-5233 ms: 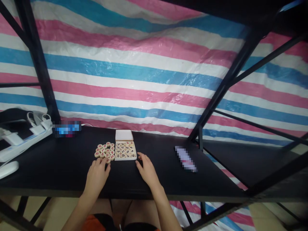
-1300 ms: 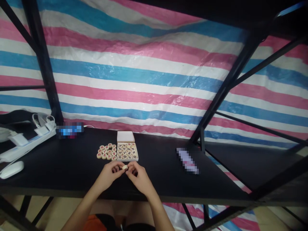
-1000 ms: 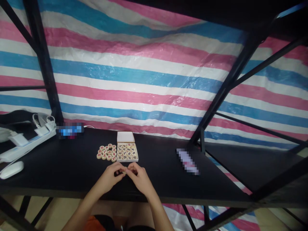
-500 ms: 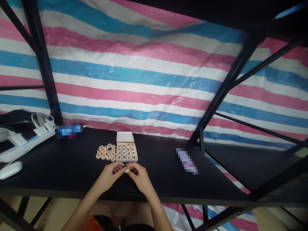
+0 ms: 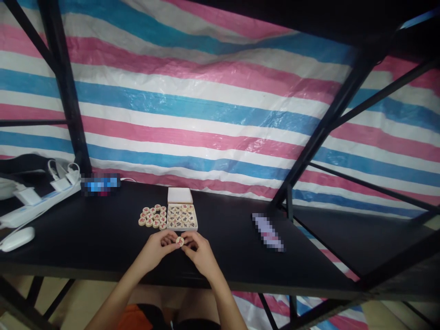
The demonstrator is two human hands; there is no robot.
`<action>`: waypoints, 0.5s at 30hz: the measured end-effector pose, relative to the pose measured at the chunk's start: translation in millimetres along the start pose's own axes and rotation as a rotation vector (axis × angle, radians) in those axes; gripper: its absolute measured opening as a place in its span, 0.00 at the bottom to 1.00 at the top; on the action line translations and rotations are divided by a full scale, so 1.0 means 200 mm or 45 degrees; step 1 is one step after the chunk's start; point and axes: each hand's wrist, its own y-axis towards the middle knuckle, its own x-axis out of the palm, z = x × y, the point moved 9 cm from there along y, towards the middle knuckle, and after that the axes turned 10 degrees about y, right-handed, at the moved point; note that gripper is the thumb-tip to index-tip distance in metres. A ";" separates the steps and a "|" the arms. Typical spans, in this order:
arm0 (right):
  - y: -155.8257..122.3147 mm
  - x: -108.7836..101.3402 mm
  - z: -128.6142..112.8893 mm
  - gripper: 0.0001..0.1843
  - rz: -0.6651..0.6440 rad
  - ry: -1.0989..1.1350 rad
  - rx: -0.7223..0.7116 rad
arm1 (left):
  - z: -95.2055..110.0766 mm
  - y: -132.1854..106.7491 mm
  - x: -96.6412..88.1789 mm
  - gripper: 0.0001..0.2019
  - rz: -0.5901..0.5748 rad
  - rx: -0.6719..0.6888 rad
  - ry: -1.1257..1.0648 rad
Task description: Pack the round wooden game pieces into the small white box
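Observation:
My left hand (image 5: 156,251) and my right hand (image 5: 200,252) meet above the black table (image 5: 85,247), fingers pinched together on one round wooden chess piece (image 5: 179,240) with a red mark facing up. Just beyond them sits a small square box (image 5: 182,217) filled with several flat pieces. Its pale lid (image 5: 179,195) lies behind it. A loose cluster of pieces (image 5: 152,216) lies on the table to the left of the box.
A white power strip with plugs (image 5: 36,204) and a white mouse (image 5: 17,238) lie at the far left. A blurred object (image 5: 100,184) sits at the back, another (image 5: 268,232) to the right. Black frame bars (image 5: 65,87) cross before a striped tarp.
Earlier both hands lay near the pieces and the box; now they are drawn back together, holding one piece. Over the last second the piece has been turned so its red mark shows.

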 end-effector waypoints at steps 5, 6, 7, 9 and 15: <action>0.00 0.04 -0.01 0.12 -0.108 -0.094 0.029 | 0.00 0.00 -0.04 0.09 0.092 0.016 0.029; 0.01 0.05 -0.01 0.11 -0.113 -0.124 0.029 | 0.00 0.00 -0.04 0.08 0.102 0.021 0.035; 0.01 0.05 0.00 0.10 -0.112 -0.158 0.026 | 0.00 0.00 -0.04 0.07 0.105 0.026 0.041; 0.00 0.05 0.00 0.10 -0.105 -0.223 0.018 | 0.00 0.01 -0.04 0.06 0.102 0.039 0.052; 0.01 0.04 0.02 0.11 -0.029 -0.318 0.031 | -0.05 0.00 -0.15 0.07 0.407 -0.033 0.155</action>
